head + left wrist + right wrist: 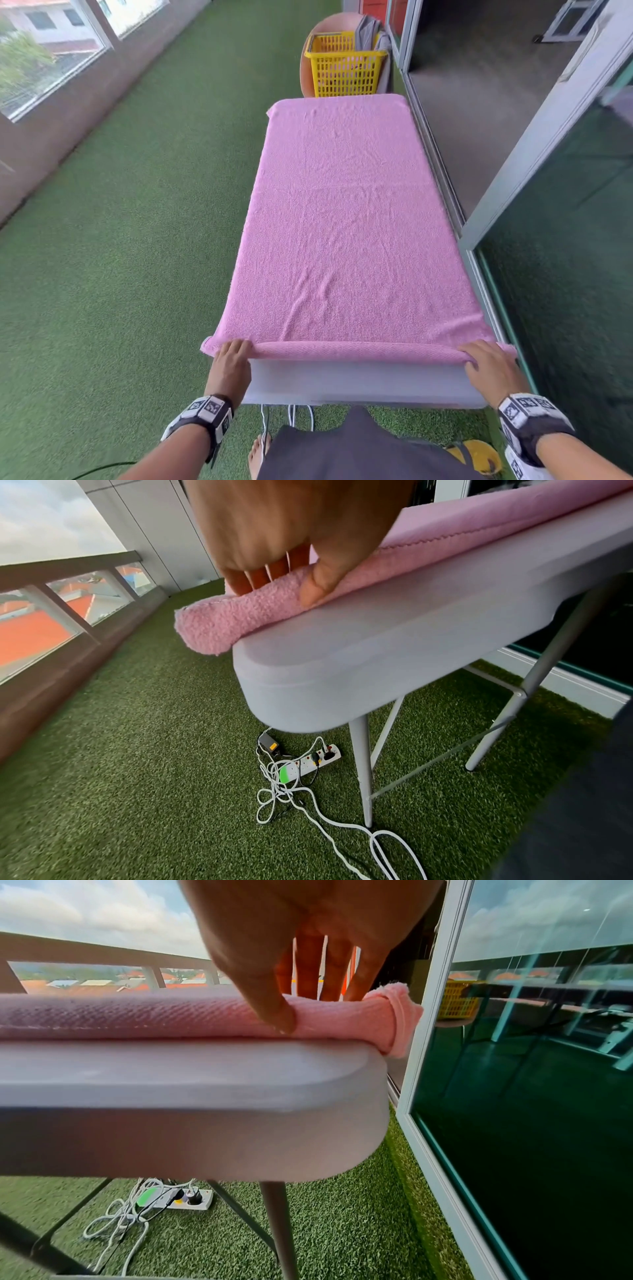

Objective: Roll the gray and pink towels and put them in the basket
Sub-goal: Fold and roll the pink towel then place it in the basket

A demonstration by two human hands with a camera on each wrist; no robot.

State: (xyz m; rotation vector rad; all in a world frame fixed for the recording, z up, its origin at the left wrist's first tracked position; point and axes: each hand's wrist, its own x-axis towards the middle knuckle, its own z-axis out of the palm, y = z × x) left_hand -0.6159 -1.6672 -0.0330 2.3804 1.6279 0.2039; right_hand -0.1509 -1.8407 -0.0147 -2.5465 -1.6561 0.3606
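The pink towel (346,219) lies spread flat along the white table (359,380), and its near edge is turned into a thin roll (356,351). My left hand (233,354) grips the roll's left end (219,620) between fingers and thumb. At the right end (383,1020) my right hand (483,359) holds the roll the same way, thumb in front and fingers behind. Beyond the table's far end stands the yellow basket (346,65), with a gray towel (368,31) hanging over its back right corner.
Glass sliding doors (565,274) run close along the table's right side. A power strip with tangled white cables (298,767) lies on the artificial grass under the table's near end. A wide strip of grass (120,240) lies to the left, up to the windowed wall.
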